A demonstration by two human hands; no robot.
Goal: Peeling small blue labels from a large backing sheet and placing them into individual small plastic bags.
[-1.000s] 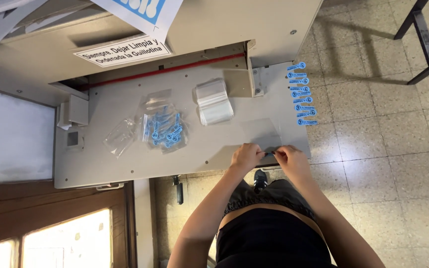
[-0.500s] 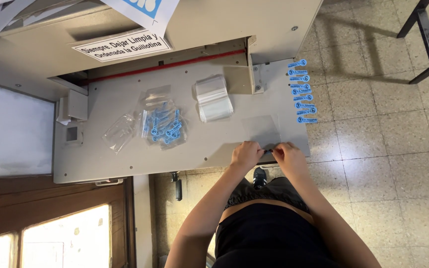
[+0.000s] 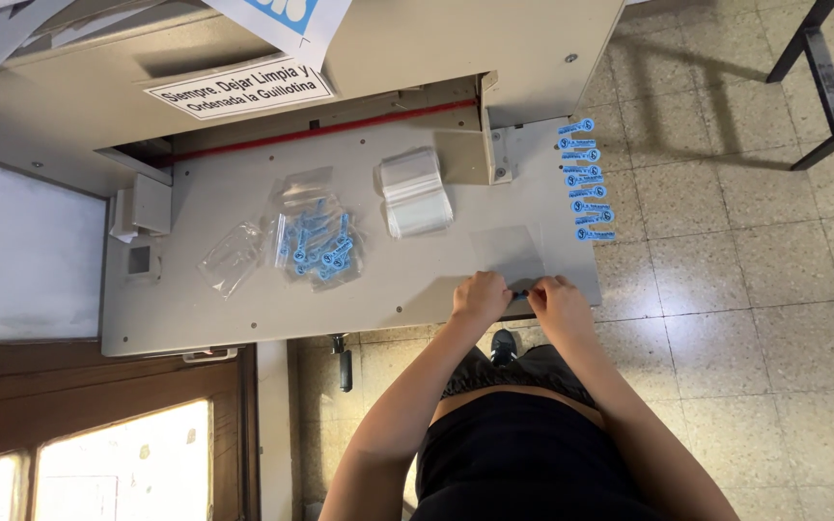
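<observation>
Both hands at the near edge of the grey surface [image 3: 243, 309], which is the bed of a paper-cutting machine. Left hand [image 3: 480, 297] and right hand [image 3: 559, 301] are drawn close together, fingers curled shut and pinching the near edge of a small clear bag [image 3: 507, 253] that lies flat just beyond them. A small dark bit shows between the fingertips; too small to tell what it is.

Farther left: a filled clear bag of blue tags [image 3: 318, 241], an empty clear bag [image 3: 231, 256] beside it, and a stack of clear bags [image 3: 415, 191] toward the far side. A row of blue tags [image 3: 586, 179] lies along the right edge of the surface.

Risks, as judged:
- The bag sits at the very near edge; a slip of the pinch could drop it or its contents to the tiled floor [image 3: 726, 289].
- The row of tags hugs the right edge; a brush of the right forearm could sweep some off.
- Clear film on grey is hard to see, so the opening could be misjudged.
- The cutter slot with the red line [image 3: 320, 130] lies at the far side, well apart from the hands.
</observation>
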